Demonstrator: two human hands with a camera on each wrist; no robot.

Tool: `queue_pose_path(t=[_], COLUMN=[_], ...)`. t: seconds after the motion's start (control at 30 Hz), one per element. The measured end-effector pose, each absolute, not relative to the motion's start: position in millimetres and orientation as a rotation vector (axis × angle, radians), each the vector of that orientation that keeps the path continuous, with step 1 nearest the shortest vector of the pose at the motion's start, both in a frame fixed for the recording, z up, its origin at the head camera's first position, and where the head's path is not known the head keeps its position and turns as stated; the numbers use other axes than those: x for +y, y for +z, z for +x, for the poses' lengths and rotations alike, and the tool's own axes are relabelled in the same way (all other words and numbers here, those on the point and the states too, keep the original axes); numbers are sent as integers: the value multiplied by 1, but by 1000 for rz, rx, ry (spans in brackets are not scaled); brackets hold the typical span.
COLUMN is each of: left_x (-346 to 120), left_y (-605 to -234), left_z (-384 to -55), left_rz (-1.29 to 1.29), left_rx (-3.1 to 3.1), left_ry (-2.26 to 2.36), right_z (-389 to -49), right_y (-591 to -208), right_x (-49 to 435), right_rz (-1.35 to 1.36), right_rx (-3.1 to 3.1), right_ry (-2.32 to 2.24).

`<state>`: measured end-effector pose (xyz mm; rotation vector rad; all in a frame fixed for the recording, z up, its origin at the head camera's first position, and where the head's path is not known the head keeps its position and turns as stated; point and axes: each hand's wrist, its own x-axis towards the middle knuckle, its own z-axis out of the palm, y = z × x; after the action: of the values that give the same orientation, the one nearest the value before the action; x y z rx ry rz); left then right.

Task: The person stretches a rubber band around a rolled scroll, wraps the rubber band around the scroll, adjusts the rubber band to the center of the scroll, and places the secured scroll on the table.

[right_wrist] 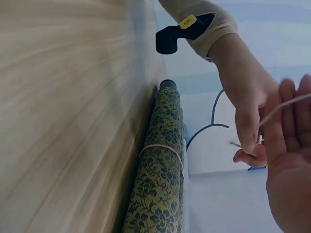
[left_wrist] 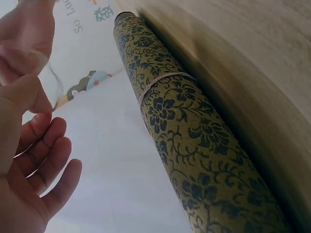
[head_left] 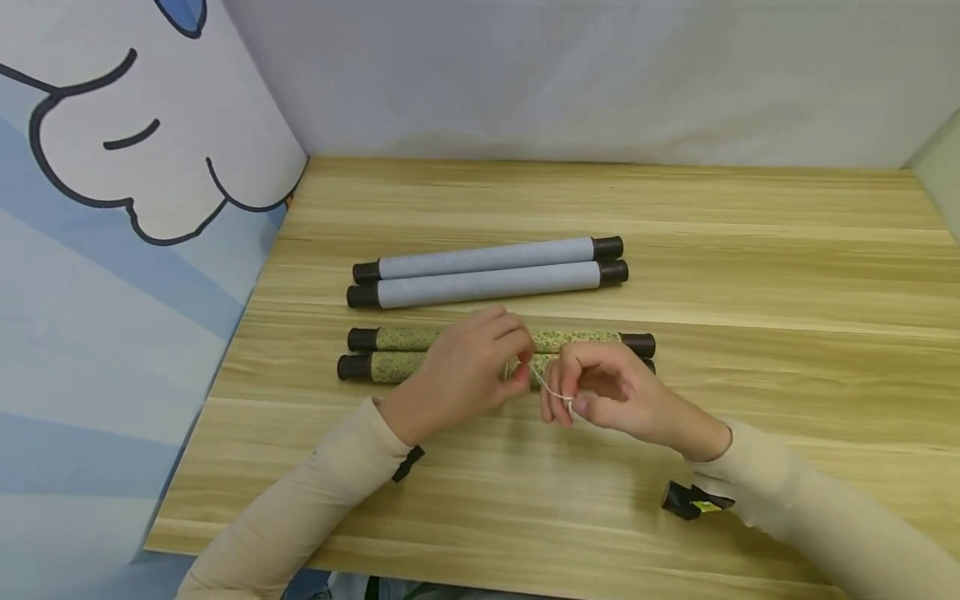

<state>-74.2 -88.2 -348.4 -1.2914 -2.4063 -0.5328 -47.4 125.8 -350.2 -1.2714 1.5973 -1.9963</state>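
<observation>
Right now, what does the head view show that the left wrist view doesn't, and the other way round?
Only the head view shows the two grey rolls and the cloud drawing. Only the left wrist view shows the printed lettering. Both show a patterned roll, the left hand and the right hand.

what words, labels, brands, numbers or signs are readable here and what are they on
"So Lu", then cut off: printed backdrop, left wrist view.
Blue-green sign, same backdrop: too blurred to read.
Yellow label, left wrist's black device: too small to read.
Yellow-green patch, right wrist's black device: too small.
</observation>
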Motion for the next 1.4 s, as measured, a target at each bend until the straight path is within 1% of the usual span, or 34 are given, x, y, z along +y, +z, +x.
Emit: queue_pose_path(t=[0.1, 0.23, 0.5, 0.57, 0.8, 0.9, 1.0, 1.13, 1.23, 1.4], left_x=[-91, -95, -98, -98, -95, -92, -88, -84, -78, -65], left_y=[-348, -346, -342, -342, -345, -345, -344, -345, -346, -346], left_z=[-76, -76, -75, -75, -75, -72, -68, -57, -45, -23], left_rz=[-1262, -1244, -1257, -1265, -1303, -1390, -1547, -1766, -1892, -2027], left_rx=[-2421, -2418, -2288, -2248, -2207, -2186, -2128, -2098, -2149, -2192], left_ry=[-564, -651, -766, -772, -821, -903, -970, -970, -816, -437], right_z=[-45, -41, -44, -46, -46, -45, -44, -45, -47, -47], right_y=[-349, -346, -345, -346, -346, -342, -339, -336, -330, -319], right_x=[127, 129, 135, 136, 133, 129, 128, 130, 132, 124], right_rz=[-1240, -1129, -768, -770, -1045, -1063, -1041, -946, -850, -706], right_rx=[1682, 1838, 2000, 2060, 2323, 2483, 2623, 2741, 2813, 2883], right_ry=[-1800, -1607, -1482, -1410, -1045, -814, -616, -540, -557, -561])
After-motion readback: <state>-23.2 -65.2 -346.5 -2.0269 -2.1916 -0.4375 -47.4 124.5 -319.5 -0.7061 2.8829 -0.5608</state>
